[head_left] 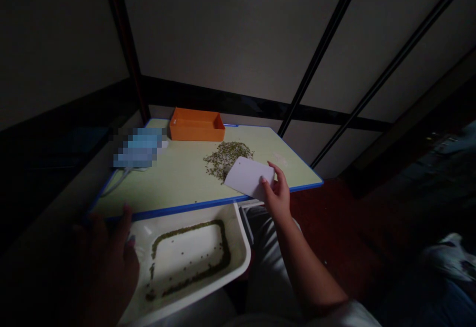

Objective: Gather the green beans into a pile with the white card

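Observation:
My right hand (278, 195) pinches a white card (247, 176) by its right end, thumb on top. The card is tilted, and its far left edge meets a scattered pile of small green grains (228, 156) on the table (178, 173). One or two grains lie on the card. My left hand (107, 252), dim in shadow, has its fingers spread at the left side of a white basin (238, 257); whether it presses on the rim I cannot tell. Inside the basin, more green grains line the edges of the bottom, with a few loose in the middle.
An orange open box (195, 131) stands at the table's back. A blurred-out light blue thing (141, 146) with a cable lies at the left. The table's blue edge (208, 203) runs above the basin. Wall panels rise behind; my legs are beneath the basin.

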Available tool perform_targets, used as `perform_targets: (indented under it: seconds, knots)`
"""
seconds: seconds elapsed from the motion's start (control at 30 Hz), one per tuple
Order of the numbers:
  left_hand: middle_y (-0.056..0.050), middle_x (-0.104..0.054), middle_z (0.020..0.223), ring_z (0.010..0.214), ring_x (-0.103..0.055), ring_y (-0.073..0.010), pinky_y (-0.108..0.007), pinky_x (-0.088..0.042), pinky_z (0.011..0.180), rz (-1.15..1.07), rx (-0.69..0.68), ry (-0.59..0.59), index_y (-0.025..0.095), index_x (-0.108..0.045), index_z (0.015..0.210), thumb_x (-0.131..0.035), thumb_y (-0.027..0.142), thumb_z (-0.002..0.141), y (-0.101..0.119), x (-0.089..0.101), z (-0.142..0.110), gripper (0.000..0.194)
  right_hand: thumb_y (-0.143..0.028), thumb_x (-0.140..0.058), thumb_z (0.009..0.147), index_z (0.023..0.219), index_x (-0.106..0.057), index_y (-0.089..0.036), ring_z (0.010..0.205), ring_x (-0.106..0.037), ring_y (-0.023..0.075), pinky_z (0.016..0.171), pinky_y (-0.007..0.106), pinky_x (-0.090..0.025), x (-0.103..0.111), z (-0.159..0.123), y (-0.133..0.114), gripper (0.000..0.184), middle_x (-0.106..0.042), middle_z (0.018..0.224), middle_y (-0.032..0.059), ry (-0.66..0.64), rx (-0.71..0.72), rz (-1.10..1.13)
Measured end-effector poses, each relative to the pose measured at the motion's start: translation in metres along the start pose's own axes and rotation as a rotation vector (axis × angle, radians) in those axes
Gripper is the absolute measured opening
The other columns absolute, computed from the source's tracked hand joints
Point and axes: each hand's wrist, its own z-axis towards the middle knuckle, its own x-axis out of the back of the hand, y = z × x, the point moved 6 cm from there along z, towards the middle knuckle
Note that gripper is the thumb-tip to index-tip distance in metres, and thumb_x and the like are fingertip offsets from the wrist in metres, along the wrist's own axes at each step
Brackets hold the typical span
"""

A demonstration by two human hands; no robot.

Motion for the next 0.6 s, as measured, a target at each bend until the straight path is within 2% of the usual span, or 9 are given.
perform_targets:
  seconds: [0.17,0.43,0.6]
  knots:
    - [-0.021,-0.041,0.142,0.147,-0.02,-0.0489,-0.069,-0.03,0.113,-0.016,-0.041,0.032,0.013,-0.044,0.142,-0.035,0.029,0.087,-0.005,-0.005,-0.003,0.058,-0.041,-0.063,0.084,0.131,-0.054,-0.023,0.087,-0.063,0.0211,0.074,0.034,-0.053,-0.006,0.001,0.001,0.051,-0.064,0.121,0.0118,-0.005,-0.014,-0.001]
    - [-0.026,-0.036,0.146,0.145,-0.023,-0.0517,-0.067,-0.031,0.113,-0.019,-0.019,0.019,0.004,-0.049,0.136,-0.031,0.031,0.091,-0.002,-0.002,-0.001,0.056,-0.04,-0.063,0.084,0.128,-0.055,-0.022,0.105,-0.061,0.0234,0.091,0.038,-0.05,-0.022,-0.004,-0.005,0.049,-0.06,0.13,0.0123,-0.044,0.016,0.044]
    - [-0.03,-0.035,0.148,0.144,-0.023,-0.0547,-0.07,-0.031,0.111,0.012,-0.023,0.01,0.002,-0.05,0.136,-0.033,0.03,0.092,0.0,-0.001,-0.001,0.055,-0.041,-0.065,0.084,0.129,-0.055,-0.023,0.097,-0.063,0.0227,0.084,0.036,-0.053,-0.033,-0.015,-0.004,0.049,-0.065,0.12,0.0101,-0.127,-0.04,0.113]
